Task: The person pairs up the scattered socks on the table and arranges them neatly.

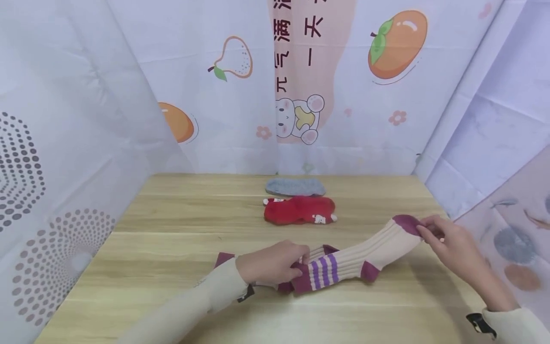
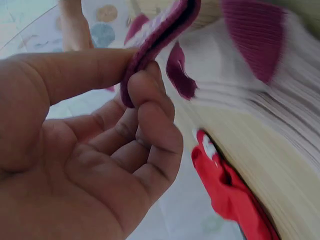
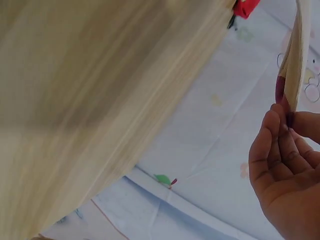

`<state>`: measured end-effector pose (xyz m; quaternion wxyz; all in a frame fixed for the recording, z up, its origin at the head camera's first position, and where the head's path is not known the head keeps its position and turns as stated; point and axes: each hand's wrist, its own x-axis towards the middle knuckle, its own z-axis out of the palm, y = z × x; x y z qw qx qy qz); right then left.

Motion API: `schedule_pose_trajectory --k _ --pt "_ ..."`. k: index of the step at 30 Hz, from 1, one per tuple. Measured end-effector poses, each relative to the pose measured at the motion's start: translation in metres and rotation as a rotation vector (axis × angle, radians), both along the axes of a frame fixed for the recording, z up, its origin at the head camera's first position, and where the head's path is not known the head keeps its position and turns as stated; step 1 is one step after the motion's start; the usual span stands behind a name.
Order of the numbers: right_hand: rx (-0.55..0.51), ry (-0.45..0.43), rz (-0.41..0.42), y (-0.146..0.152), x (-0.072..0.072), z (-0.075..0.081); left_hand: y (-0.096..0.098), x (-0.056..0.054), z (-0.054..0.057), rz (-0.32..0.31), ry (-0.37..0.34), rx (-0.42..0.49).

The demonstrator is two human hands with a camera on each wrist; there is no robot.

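Observation:
A cream ribbed sock (image 1: pixel 356 255) with plum toe, heel and cuff and purple stripes is stretched between both hands, over the table. My left hand (image 1: pixel 275 263) pinches its plum cuff (image 2: pixel 131 92) between thumb and fingers. At the other end, my right hand (image 1: pixel 451 243) pinches the plum toe; the right wrist view shows the sock (image 3: pixel 300 45) edge-on above the fingertips. A second sock (image 1: pixel 224 258) of the same colours lies on the table beneath, mostly hidden by my left hand and forearm; its plum heel (image 2: pixel 255 40) shows in the left wrist view.
Behind the held sock, a pair of red socks (image 1: pixel 296 212) with small white figures lies flat on the wooden table (image 1: pixel 172 220). Grey socks (image 1: pixel 295 186) lie just beyond them. Printed curtains (image 1: pixel 232 105) hang at the table's back and sides.

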<state>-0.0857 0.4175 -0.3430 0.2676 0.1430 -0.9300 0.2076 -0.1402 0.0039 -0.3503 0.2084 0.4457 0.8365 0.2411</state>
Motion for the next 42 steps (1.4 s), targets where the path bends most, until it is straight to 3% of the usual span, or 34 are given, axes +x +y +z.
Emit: schedule_pose_trajectory --k 8,11,18,24,30,34,38,42 --pt "-0.009 -0.094 0.045 -0.042 0.029 -0.007 -0.063 0.001 0.006 0.013 -0.019 0.040" --pt "0.004 -0.139 0.069 -0.057 0.039 -0.009 -0.084 0.006 0.009 0.011 -0.030 0.052" --pt "0.013 -0.189 0.190 -0.089 0.051 -0.016 -0.120 0.019 0.003 0.038 -0.068 0.022" --pt "0.027 -0.286 0.238 -0.105 0.062 -0.019 -0.132 0.023 -0.003 0.053 -0.079 0.032" --pt "0.019 -0.295 0.313 -0.117 0.069 -0.029 -0.143 0.029 -0.014 0.076 -0.082 0.031" --pt "0.052 -0.320 0.320 -0.123 0.073 -0.038 -0.149 0.033 -0.022 0.098 -0.085 0.030" --pt "0.094 -0.456 0.294 -0.132 0.074 -0.041 -0.151 0.036 -0.031 0.127 -0.051 0.021" --pt "0.129 -0.581 0.283 -0.138 0.074 -0.042 -0.151 0.041 -0.039 0.148 0.039 -0.010"
